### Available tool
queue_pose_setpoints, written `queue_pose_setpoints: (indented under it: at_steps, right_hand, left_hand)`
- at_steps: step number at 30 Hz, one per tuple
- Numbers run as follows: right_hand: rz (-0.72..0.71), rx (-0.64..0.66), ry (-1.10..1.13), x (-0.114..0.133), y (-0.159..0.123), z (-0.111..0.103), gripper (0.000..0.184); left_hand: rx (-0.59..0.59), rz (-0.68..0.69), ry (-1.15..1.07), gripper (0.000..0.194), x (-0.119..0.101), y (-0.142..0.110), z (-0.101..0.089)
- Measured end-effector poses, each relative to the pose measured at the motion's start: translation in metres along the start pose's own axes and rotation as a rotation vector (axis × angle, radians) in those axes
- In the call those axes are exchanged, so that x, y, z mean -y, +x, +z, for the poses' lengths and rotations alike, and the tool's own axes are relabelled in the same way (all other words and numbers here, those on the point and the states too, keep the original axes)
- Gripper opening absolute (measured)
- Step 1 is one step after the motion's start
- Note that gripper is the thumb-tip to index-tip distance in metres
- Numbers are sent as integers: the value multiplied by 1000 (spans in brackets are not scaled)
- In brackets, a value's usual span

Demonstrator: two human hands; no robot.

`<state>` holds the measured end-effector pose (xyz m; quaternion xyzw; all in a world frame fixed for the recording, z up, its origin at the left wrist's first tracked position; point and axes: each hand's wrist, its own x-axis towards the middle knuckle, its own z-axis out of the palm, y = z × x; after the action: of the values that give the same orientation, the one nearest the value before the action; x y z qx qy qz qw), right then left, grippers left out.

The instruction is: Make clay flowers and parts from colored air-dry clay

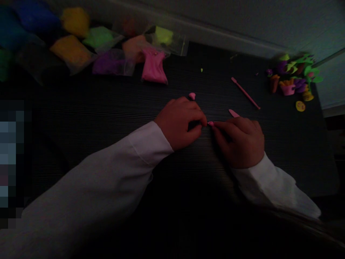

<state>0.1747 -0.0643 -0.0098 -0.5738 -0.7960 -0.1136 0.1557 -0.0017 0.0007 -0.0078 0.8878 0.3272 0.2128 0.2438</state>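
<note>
A small piece of pink modelling clay (210, 123) sits between the fingertips of both hands, low over the dark table. My right hand (241, 142) pinches it from the right with thumb and forefinger. From the left, my left hand (183, 122) reaches in with its thumb and forefinger closed; a thin pale bit shows at their tips, too small to name. Just beyond the left knuckles lies a loose pink clay lump (192, 96). The pointed end of a flat pink tool (233, 113) sticks out behind my right hand, which hides the rest.
Bags of coloured clay, among them a pink one (154, 66) and a purple one (109, 64), line the table's back left. A thin pink stick tool (245, 93) lies beyond my right hand. Small clay figures (288, 87) cluster at the right, beside a yellow disc (300, 106).
</note>
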Motion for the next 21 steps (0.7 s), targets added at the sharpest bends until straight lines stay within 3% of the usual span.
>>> queue_pose_setpoints:
  at_steps: [14, 21]
  right_hand:
    - [49, -2, 69, -2, 2, 5, 21]
    - [164, -6, 524, -2, 9, -6, 19]
  left_hand:
    - [11, 3, 10, 19, 0, 0, -1]
    - [-4, -21, -17, 20, -1, 0, -2]
